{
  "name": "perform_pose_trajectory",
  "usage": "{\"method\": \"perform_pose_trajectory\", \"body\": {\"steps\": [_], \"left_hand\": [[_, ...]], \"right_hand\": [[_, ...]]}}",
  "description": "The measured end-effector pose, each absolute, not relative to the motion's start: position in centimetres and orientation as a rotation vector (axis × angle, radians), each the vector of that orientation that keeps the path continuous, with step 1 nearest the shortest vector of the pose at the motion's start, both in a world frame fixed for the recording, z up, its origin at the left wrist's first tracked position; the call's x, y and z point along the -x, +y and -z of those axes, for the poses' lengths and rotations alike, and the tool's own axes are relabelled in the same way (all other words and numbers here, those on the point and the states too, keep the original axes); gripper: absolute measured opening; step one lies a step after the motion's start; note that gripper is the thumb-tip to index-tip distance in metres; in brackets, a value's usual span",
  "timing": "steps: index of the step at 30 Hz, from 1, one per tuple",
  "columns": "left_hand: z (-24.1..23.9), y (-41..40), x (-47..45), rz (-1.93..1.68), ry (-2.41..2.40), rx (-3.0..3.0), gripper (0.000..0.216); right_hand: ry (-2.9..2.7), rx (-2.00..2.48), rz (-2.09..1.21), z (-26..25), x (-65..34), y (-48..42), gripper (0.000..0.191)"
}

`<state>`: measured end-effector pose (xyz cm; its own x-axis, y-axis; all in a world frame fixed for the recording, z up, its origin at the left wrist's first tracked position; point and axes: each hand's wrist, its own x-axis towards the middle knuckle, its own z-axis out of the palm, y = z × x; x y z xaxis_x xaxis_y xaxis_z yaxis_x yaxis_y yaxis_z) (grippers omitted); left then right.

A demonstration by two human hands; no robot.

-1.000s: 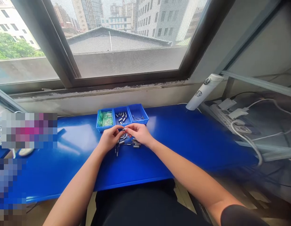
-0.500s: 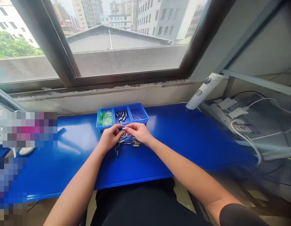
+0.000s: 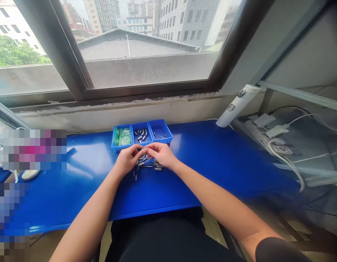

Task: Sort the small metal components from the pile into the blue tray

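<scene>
My left hand (image 3: 127, 159) and my right hand (image 3: 163, 156) meet just in front of the blue tray, fingertips pinched together. Between them is a small metal cylinder, now almost wholly covered by the fingers. Right under the hands lies a loose pile of thin metal pins (image 3: 135, 173) and short silver cylinders (image 3: 158, 169), partly hidden by the fingers. The blue three-part tray (image 3: 122, 148) stands behind: green plastic bag with small pale pieces (image 3: 124, 137) on the left, several dark and silver cylinders (image 3: 142, 137) in the middle, a few thin pins (image 3: 164, 135) on the right.
A blue tabletop (image 3: 217, 163) runs beneath the window. At the back right stands a white flask (image 3: 236, 106), with a power strip (image 3: 277, 143) and white cables beyond it. A white object (image 3: 30, 174) lies at the left beside a blurred-out patch.
My fingertips have closed further over the small cylinder, which showed between them before and is now mostly covered. Both hands stay in nearly the same place.
</scene>
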<state>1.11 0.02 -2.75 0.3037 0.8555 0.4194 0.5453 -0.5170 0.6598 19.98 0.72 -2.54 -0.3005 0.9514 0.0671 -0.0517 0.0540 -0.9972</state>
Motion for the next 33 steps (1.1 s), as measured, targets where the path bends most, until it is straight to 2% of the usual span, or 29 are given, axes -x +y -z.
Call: {"method": "perform_pose_trajectory", "body": {"steps": [12,20,33], "left_hand": [[2.91,0.16,-1.01,-1.147,1.242,-2.226,0.020],[3.02,0.18,-1.12,-1.181,1.199,-2.202,0.026],[2.82,-0.01,-1.10,-1.142,1.236,-2.199,0.022]], "right_hand": [[-1.460,0.919,-1.326,2.73,-19.98,0.38,0.036],[-1.428,0.943,-1.311,2.70,-19.95,0.62,0.039],[-1.444,0.944,-1.304,2.78,-19.97,0.65,0.037]]}}
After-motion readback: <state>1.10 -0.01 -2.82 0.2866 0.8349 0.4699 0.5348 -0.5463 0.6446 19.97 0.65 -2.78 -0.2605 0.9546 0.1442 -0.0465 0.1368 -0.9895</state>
